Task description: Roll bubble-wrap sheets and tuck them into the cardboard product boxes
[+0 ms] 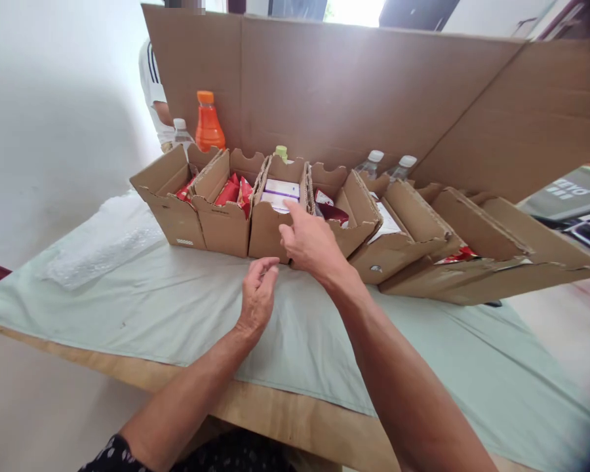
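Observation:
My right hand [311, 241] is over the front of a cardboard bin [265, 233] with its index finger stretched out and the other fingers curled. That fingertip is at the white and purple boxes [281, 190] inside; I cannot tell if it touches them. Nothing shows in this hand. Lower and to the left, my left hand [258, 295] hovers above the cloth, fingers loosely bent and holding nothing. Neighbouring bins contain red packets [233, 190], a dark red packet [332, 211] and a white packet [386, 219].
Behind the bins stand an orange bottle [209, 124], several clear bottles [373, 162] and a tall cardboard panel [344, 92]. Bubble wrap [103, 239] lies at left on the pale green cloth [177, 308]. A person's white sleeve [150, 75] shows behind the panel.

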Available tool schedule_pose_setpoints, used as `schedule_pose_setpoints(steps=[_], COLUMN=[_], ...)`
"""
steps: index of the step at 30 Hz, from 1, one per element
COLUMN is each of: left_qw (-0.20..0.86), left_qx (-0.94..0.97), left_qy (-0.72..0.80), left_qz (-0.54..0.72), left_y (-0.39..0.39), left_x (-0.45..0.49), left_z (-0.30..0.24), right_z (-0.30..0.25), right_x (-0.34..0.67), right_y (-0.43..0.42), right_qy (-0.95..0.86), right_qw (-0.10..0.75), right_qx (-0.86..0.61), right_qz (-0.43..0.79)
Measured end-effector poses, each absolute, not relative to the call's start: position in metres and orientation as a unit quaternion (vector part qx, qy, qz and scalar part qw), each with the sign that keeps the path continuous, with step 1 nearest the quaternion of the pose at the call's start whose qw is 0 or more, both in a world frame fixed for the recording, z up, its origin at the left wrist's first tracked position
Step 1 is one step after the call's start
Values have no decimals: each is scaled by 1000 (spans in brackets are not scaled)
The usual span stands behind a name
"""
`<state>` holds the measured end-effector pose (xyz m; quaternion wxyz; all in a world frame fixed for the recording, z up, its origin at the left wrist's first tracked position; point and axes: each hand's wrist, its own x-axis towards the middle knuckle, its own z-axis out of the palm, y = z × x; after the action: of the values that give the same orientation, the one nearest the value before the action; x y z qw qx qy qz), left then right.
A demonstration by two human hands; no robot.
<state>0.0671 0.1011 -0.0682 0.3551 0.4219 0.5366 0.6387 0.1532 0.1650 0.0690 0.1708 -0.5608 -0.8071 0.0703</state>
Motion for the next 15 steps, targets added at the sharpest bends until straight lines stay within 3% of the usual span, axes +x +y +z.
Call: schedule_pose_setpoints(steps=[4,9,15], left_qw=[336,302,280], left_qx=[375,356,432], left_qy=[536,582,619], left_qz=[678,666,593], left_y=[51,-19,-48], left_x=[39,3,-16], left_z=[-62,-74,-78], right_z=[65,47,32], right_x=[136,164,281], right_y=[170,90,-23], right_qy=[-792,-799,-822], right_qw=[134,143,323], right_qx=[-595,-584,-463], right_qz=[33,34,70])
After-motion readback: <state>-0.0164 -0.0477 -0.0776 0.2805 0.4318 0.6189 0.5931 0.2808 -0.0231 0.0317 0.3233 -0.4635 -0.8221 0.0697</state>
